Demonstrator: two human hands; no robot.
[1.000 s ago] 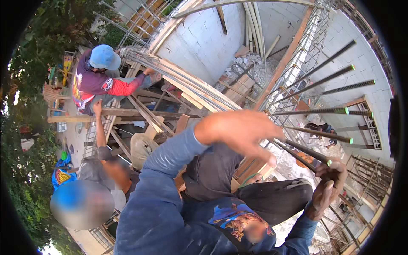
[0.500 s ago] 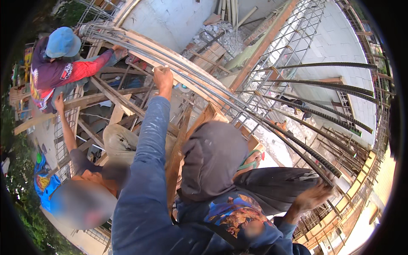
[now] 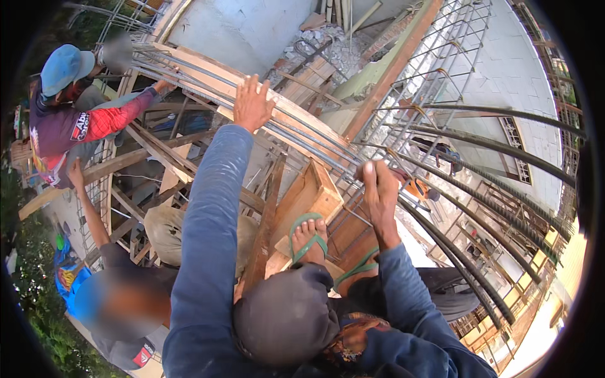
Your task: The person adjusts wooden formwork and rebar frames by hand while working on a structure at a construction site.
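The left hand reaches out at 11 o'clock on a nearly straight arm, palm down and fingers spread over the long steel bars, which run from 10 toward 4 o'clock. At 3 o'clock the right hand is raised beside them on a bent elbow, two fingers pointing up; whether they pinch a bar, I cannot tell. Between the hands, just below the bars, sits a box-like timber form, its contents unclear. Half a second ago the left hand was fisted and the right was lower, near 4 o'clock.
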